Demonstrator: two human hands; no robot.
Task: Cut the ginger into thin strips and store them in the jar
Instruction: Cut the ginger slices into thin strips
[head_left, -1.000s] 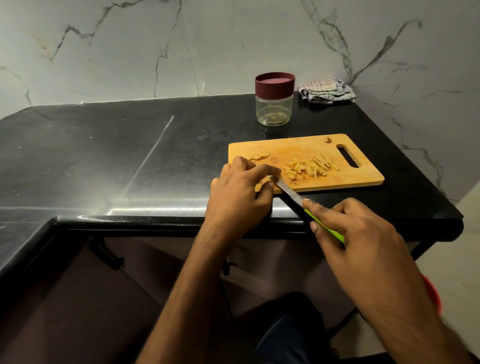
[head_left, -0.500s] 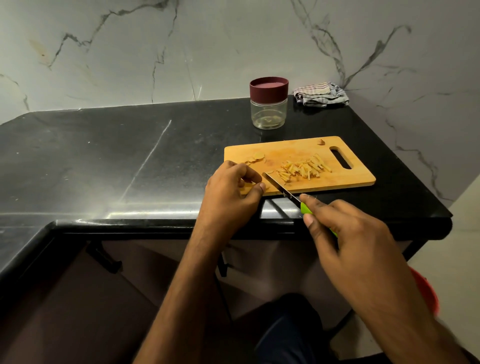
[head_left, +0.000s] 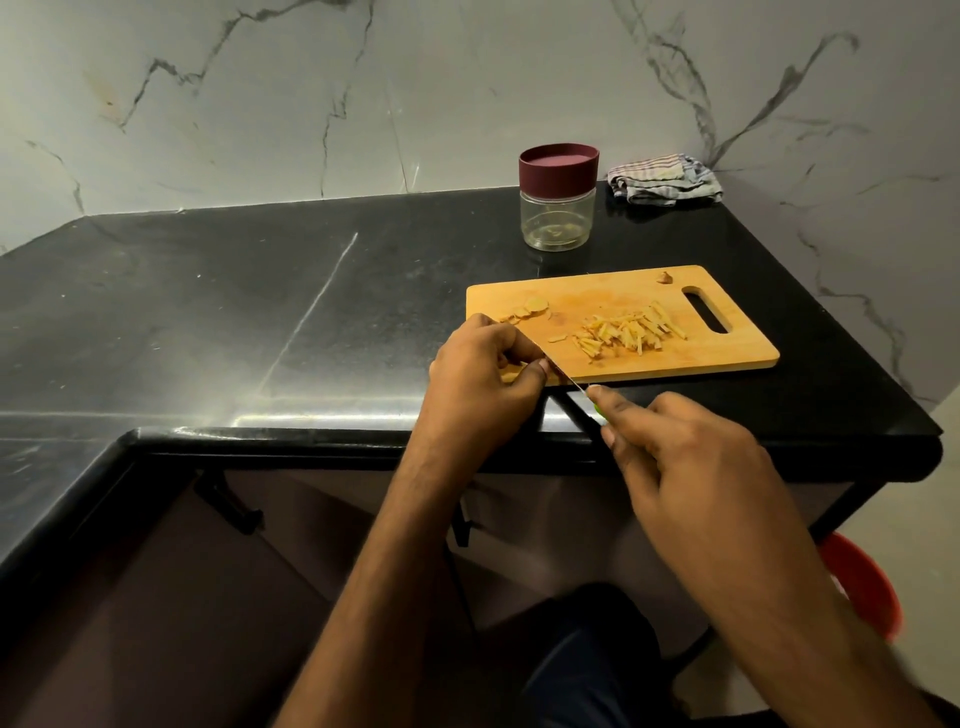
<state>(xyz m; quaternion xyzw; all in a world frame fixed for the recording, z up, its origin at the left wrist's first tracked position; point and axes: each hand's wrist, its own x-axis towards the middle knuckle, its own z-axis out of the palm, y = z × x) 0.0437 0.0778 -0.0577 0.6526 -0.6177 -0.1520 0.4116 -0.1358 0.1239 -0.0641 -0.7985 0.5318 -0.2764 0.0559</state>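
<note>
The left hand (head_left: 480, 387) pinches ginger (head_left: 511, 370) at the board's (head_left: 623, 364) near-left corner; the right hand (head_left: 680, 467) grips the knife (head_left: 569, 382). Slicing goes on; next, cut carefully beside the fingertips.

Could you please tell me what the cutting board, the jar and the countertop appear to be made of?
The rectangular tan cutting board looks like bamboo or wood: matte, faint grain. The see-through jar with a maroon lid seems clear plastic, possibly glass. The black countertop looks like polished stone, mirroring light streaks.

Dim warm light, pale glare streaks on the black countertop (head_left: 311, 322), wide-angle bowing at edges.
</note>
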